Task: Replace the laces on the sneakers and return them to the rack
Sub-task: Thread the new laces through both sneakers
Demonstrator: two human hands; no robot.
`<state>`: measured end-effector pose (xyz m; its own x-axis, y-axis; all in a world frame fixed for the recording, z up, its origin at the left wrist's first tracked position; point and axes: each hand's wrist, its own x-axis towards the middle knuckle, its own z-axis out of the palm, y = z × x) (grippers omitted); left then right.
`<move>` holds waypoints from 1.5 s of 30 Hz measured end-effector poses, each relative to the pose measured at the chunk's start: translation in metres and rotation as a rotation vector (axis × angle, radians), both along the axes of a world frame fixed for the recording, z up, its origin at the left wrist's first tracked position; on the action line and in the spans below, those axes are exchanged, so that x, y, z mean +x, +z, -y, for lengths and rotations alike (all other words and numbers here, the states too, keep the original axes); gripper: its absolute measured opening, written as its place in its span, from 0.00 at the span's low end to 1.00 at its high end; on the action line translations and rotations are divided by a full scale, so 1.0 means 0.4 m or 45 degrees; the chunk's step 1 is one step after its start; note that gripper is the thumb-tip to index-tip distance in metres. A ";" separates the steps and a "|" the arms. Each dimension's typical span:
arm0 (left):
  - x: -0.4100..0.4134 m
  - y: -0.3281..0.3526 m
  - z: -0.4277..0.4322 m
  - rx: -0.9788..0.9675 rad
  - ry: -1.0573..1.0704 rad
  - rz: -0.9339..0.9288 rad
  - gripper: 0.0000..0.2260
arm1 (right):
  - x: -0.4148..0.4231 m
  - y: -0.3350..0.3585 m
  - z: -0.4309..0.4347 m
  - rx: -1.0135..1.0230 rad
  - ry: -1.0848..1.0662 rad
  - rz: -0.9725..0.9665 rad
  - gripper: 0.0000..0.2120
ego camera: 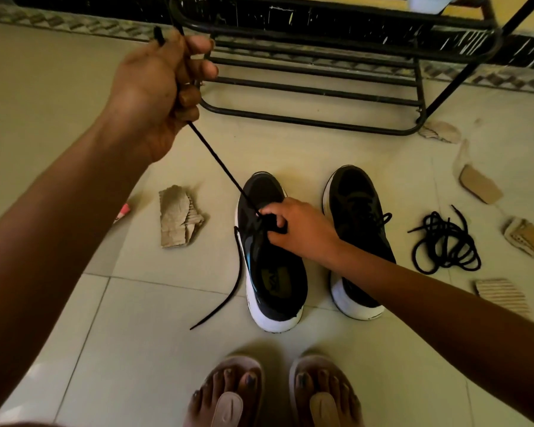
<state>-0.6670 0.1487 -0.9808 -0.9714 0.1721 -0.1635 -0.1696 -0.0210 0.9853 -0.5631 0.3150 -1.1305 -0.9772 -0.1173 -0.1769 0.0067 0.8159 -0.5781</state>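
my left hand [164,87] grips the lace [219,160] high and away, taut on a diagonal down to the shoe [278,282] under my right hand [302,229], which pinches it at the eyelets.

The floor [59,87] holds 2 sneakers [275,282], 1 rack [315,87], 1 taut lace [216,155], 1 tangle of laces [444,241], 5 cardboard scraps [178,217] and 2 sandalled feet [228,392].

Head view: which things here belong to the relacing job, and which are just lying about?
Job: lace gripped by left hand; sneaker being laced, held by right hand; second sneaker; coiled laces; rack.
Lying about: cardboard scraps; red-and-white scrap.
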 end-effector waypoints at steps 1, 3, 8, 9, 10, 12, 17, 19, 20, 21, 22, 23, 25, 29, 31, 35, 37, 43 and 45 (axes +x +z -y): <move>0.000 0.002 -0.001 0.008 -0.005 -0.008 0.13 | -0.005 -0.002 0.002 -0.001 -0.011 0.001 0.18; -0.001 0.003 -0.004 0.026 -0.020 -0.020 0.13 | -0.013 -0.009 0.004 -0.050 -0.064 -0.024 0.15; 0.014 -0.017 -0.022 0.069 -0.116 -0.025 0.15 | -0.018 -0.035 0.003 -0.211 -0.136 -0.069 0.08; 0.019 -0.028 -0.028 0.046 -0.134 -0.023 0.15 | -0.018 -0.040 0.002 -0.221 -0.145 -0.074 0.08; 0.023 -0.041 -0.034 -0.005 -0.155 -0.021 0.15 | -0.018 -0.045 0.002 -0.229 -0.149 -0.085 0.07; 0.032 -0.067 -0.045 -0.160 -0.217 -0.001 0.15 | -0.014 -0.052 0.001 -0.250 -0.156 -0.116 0.06; 0.056 -0.130 -0.061 -0.510 -0.425 0.079 0.16 | 0.000 -0.056 0.003 -0.310 -0.189 -0.097 0.05; 0.062 -0.164 -0.065 -0.618 -0.449 0.113 0.15 | 0.002 -0.061 0.003 -0.388 -0.233 -0.070 0.05; 0.067 -0.181 -0.064 -0.719 -0.500 0.125 0.17 | 0.002 -0.063 0.003 -0.441 -0.262 -0.046 0.04; 0.072 -0.197 -0.062 -0.827 -0.601 0.135 0.22 | 0.003 -0.065 0.003 -0.494 -0.296 -0.018 0.06; 0.081 -0.212 -0.060 -0.899 -0.726 0.144 0.28 | 0.004 -0.067 0.003 -0.536 -0.324 0.011 0.09; 0.092 -0.224 -0.057 -0.939 -0.855 0.153 0.33 | 0.005 -0.067 0.004 -0.571 -0.347 0.034 0.12; 0.114 -0.258 -0.052 -1.009 -1.045 0.127 0.38 | 0.005 -0.065 0.005 -0.633 -0.389 0.063 0.16; 0.132 -0.314 -0.051 -1.264 -1.020 0.036 0.45 | 0.002 -0.058 0.001 -0.699 -0.457 0.094 0.14; 0.131 -0.325 -0.053 -1.284 -0.978 0.042 0.48 | 0.004 -0.055 -0.002 -0.758 -0.506 0.082 0.13; 0.124 -0.332 -0.046 -1.266 -0.949 0.080 0.43 | 0.012 -0.050 -0.009 -0.885 -0.586 0.075 0.13; 0.120 -0.322 -0.045 -1.242 -0.952 0.083 0.39 | 0.013 -0.047 -0.016 -0.898 -0.573 0.064 0.12; 0.057 -0.290 -0.017 -1.086 -0.761 0.007 0.07 | -0.003 -0.018 -0.062 -0.791 -0.602 -0.022 0.07; 0.038 -0.278 -0.011 -1.063 -0.697 -0.015 0.06 | -0.010 -0.004 -0.074 -0.763 -0.575 -0.084 0.05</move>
